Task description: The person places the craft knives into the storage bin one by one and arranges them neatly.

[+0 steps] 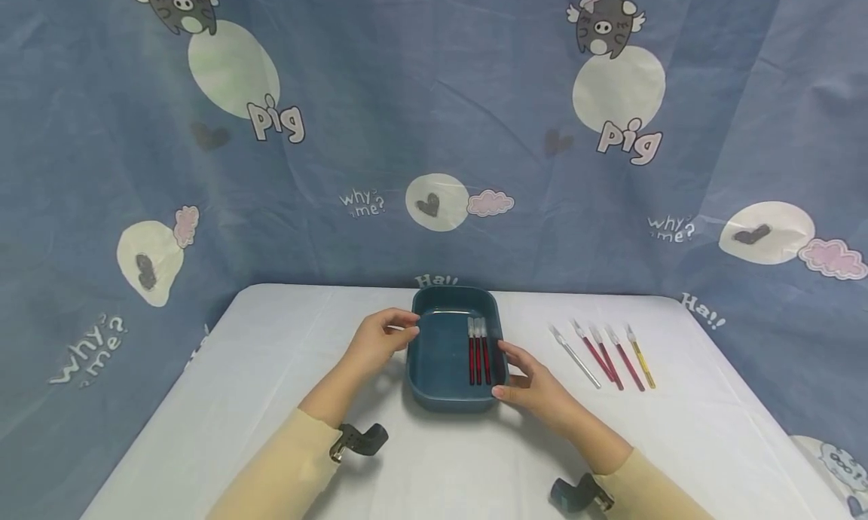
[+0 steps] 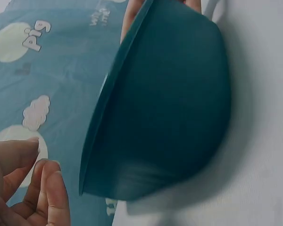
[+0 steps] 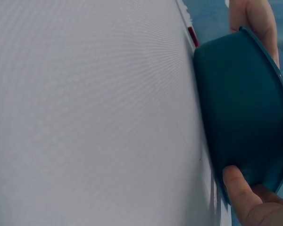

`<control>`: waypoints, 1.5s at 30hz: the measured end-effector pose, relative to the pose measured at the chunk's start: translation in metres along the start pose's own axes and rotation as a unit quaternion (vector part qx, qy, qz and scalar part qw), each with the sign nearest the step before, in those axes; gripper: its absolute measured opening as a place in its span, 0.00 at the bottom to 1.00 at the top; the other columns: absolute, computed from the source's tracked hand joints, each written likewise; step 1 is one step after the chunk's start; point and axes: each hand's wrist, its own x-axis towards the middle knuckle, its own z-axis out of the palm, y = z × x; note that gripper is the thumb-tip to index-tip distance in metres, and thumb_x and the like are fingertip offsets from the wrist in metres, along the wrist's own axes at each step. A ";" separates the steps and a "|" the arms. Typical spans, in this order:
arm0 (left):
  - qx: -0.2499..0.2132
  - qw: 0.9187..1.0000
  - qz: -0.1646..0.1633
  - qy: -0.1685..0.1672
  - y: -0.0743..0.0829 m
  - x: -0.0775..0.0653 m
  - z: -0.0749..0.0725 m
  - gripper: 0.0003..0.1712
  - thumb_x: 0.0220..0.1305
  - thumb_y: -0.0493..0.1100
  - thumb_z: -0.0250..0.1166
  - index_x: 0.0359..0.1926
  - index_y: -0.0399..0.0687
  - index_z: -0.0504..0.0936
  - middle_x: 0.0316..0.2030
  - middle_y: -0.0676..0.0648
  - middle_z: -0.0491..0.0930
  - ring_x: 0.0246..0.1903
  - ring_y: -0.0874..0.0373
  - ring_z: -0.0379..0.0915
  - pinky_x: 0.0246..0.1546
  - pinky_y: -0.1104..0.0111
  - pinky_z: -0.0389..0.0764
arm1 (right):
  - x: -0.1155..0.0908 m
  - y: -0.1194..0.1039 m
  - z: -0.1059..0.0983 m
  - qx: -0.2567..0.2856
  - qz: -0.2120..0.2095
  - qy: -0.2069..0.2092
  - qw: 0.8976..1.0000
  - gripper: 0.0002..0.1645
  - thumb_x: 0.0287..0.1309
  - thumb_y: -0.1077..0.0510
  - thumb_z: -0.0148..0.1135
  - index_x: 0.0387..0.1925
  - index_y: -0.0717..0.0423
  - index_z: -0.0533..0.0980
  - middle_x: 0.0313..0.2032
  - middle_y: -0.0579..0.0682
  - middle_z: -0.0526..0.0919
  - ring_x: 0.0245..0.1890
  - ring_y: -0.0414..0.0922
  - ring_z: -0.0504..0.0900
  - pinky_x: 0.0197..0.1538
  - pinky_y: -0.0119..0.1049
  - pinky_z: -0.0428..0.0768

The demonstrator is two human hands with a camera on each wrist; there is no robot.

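Observation:
A deep teal plastic bin (image 1: 441,396) with rounded corners sits on the white table in the head view. Three slim pen-like tools (image 1: 478,358) with dark red handles and pale tips lie side by side along its right half. My right hand (image 1: 539,392) grips the bin's right side, thumb at the near corner and fingers at the rim. The right wrist view has one of its fingertips (image 3: 233,174) against the outer wall. Close beside the left rim is my left hand (image 1: 376,343), fingers loosely bent and holding nothing; the left wrist view has a gap between them and the bin.
To the right of the bin, several more pen-like tools lie spread out: a silver one (image 1: 576,358), a few red ones (image 1: 627,360) and a yellow one (image 1: 641,358). A blue patterned cloth (image 1: 434,128) hangs behind the white table (image 1: 271,354).

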 end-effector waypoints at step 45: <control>0.176 0.980 -0.088 0.029 -0.071 -0.001 -0.050 0.12 0.63 0.41 0.70 0.46 0.41 0.86 0.46 0.39 0.83 0.51 0.41 0.77 0.52 0.50 0.78 | 0.001 -0.003 0.000 -0.006 0.011 0.014 1.000 0.54 0.56 0.59 0.74 0.78 0.53 0.54 0.75 0.67 0.54 0.67 0.65 0.68 0.63 0.52 0.75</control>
